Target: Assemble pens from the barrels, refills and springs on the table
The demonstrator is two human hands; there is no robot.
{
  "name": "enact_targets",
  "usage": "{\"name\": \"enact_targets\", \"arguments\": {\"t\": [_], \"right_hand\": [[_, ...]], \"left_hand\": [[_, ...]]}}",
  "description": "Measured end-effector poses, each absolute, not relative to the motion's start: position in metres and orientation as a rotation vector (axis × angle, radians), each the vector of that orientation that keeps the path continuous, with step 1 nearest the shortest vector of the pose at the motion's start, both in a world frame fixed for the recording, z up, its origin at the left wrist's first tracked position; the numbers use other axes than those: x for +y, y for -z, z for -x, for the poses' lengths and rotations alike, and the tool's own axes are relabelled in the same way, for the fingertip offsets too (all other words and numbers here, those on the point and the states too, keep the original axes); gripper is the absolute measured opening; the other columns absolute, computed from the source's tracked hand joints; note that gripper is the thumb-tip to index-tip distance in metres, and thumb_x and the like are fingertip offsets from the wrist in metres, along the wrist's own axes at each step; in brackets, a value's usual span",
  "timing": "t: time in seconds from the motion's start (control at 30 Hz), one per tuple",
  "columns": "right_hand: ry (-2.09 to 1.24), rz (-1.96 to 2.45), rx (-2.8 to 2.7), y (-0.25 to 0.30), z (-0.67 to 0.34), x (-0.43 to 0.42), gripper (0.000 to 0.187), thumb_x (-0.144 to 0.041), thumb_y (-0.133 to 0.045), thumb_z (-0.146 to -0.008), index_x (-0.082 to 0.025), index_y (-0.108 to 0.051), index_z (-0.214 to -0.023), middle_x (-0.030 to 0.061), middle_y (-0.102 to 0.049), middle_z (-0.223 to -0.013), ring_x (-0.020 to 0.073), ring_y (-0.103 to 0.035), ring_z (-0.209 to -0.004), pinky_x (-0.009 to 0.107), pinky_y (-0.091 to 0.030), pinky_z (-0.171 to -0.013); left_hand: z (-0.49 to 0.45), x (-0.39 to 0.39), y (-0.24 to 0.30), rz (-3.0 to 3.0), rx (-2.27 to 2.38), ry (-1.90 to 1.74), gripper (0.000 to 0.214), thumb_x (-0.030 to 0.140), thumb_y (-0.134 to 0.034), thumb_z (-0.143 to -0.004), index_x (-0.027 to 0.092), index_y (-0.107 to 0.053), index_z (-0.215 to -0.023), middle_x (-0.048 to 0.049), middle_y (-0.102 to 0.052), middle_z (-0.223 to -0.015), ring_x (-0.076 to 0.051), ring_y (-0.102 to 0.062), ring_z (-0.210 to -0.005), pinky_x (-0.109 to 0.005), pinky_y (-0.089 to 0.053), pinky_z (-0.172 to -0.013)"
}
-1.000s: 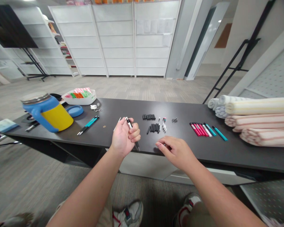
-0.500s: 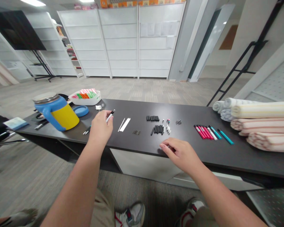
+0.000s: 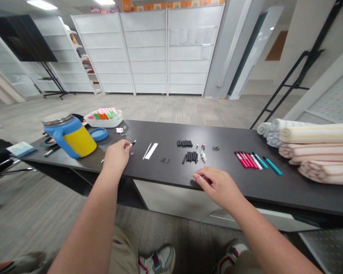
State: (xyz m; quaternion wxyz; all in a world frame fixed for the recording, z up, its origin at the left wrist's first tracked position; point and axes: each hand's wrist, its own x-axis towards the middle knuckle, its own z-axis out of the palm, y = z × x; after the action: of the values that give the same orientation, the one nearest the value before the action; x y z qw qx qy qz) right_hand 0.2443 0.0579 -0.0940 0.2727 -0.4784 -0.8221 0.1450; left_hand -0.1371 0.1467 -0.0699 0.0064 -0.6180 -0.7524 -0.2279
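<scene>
Left hand (image 3: 116, 156) pinches a pen (image 3: 132, 143) left of centre, low over the counter (image 3: 160, 131). Right hand (image 3: 217, 184) rests curled at the counter's near edge, lower centre. I can't tell if it grips anything.

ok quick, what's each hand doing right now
Left hand: closed on a pen.
Right hand: loosely open, palm down at the table front edge, nothing seen in it.
</scene>
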Motion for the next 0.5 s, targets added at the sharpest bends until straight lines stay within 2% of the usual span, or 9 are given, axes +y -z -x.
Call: {"name": "enact_targets", "arguments": {"t": [0.17,0.3,0.5], "right_hand": [[-0.380,1.291,-2.212,0.0935,-0.2441,0.0578,0.033,-0.041,-0.049,-0.108,-0.024,-0.071,-0.091,0.0004,-0.075,-0.089,0.0175,-0.069,-0.082,0.031,-0.044,-0.074],[-0.387,1.292,-2.214,0.0935,-0.2440,0.0580,0.033,-0.042,-0.049,-0.108,-0.024,-0.071,-0.091,0.0006,-0.075,-0.089,0.0176,-0.068,-0.082,0.031,-0.044,-0.074],[-0.382,1.289,-2.212,0.0939,-0.2438,0.0581,0.033,-0.041,-0.049,-0.108,-0.024,-0.071,-0.092,0.0008,-0.076,-0.089,0.0179,-0.068,-0.082,0.032,-0.044,-0.074]], "left_hand": [[0.1389,0.1509,0.0735,2.039,-2.286,0.445,0.026,0.028,-0.056,-0.097,0.021,-0.080,-0.107,-0.0107,-0.078,-0.109,-0.032,-0.070,-0.108,-0.037,-0.052,-0.092],[0.1410,0.1501,0.0765,2.007,-2.160,0.419,0.029,0.027,-0.057,-0.097,0.018,-0.080,-0.112,-0.0140,-0.076,-0.113,-0.033,-0.068,-0.111,-0.040,-0.051,-0.097],[0.1411,0.1469,0.0726,2.031,-2.156,0.337,0.024,0.024,-0.059,-0.096,0.019,-0.079,-0.109,-0.0113,-0.077,-0.112,-0.032,-0.068,-0.109,-0.039,-0.050,-0.097]]}}
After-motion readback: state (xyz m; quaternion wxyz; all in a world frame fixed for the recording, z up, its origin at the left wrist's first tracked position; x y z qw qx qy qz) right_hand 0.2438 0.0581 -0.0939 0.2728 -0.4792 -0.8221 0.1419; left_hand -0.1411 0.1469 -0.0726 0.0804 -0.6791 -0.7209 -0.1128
